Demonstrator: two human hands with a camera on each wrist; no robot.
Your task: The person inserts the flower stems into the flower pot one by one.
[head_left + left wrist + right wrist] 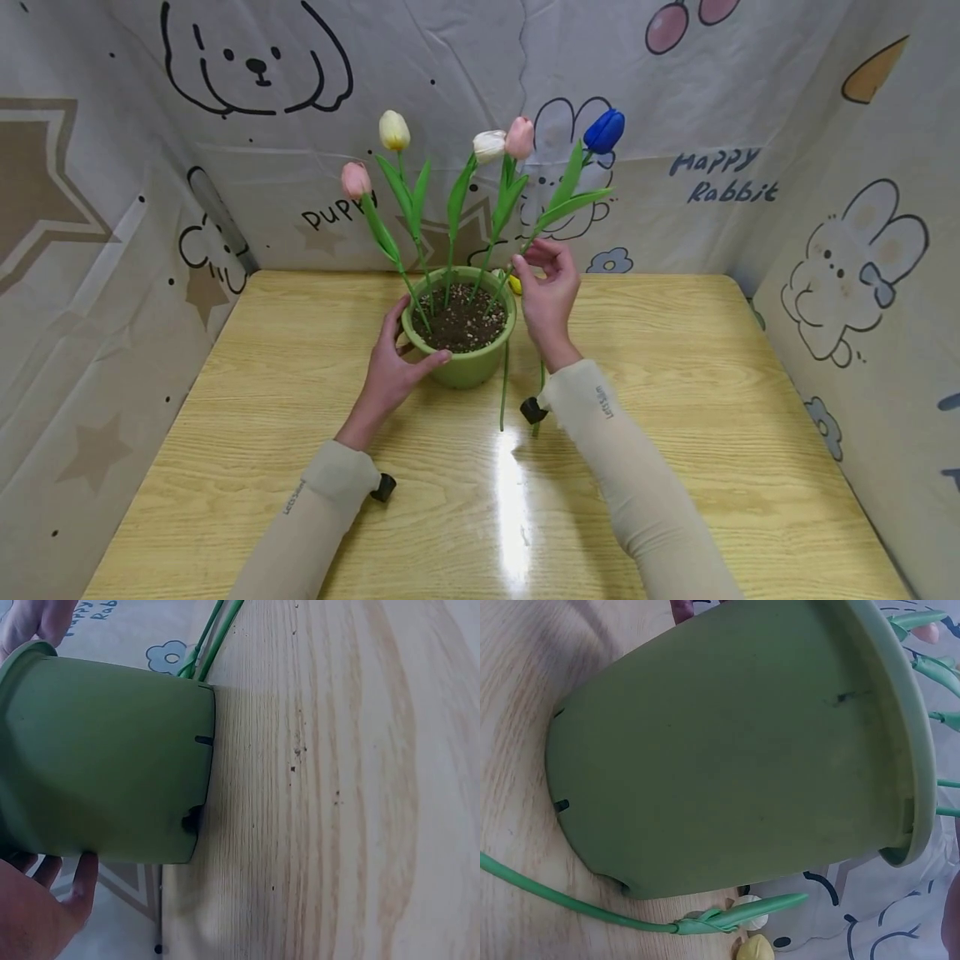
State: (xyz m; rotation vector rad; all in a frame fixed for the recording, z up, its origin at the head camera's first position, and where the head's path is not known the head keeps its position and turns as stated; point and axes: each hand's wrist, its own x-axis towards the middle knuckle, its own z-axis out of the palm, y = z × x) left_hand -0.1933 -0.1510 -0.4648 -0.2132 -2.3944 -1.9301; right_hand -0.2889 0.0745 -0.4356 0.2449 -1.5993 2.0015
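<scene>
A green flower pot [468,372] filled with dark soil [457,329] stands on the table. My left hand [386,371] holds its left side, thumb over the front rim and fingers around the wall. With thumb and fingers, my right hand [551,296] pinches the stem of a blue tulip [604,132], which leans right above the pot's right side. Also upright in the soil are a pink tulip [356,180], a yellow tulip [393,131], a white tulip [489,147] and another pink tulip [520,138]. In the right wrist view, the pot wall [727,765] hides most of the work.
Right of the pot, loose tulip stems [503,392] lie on the wooden table [300,375]. In the right wrist view, a yellow bloom [755,948] and a pale bloom [751,911] lie beside the pot. A printed cloth [300,167] hangs behind and along both sides.
</scene>
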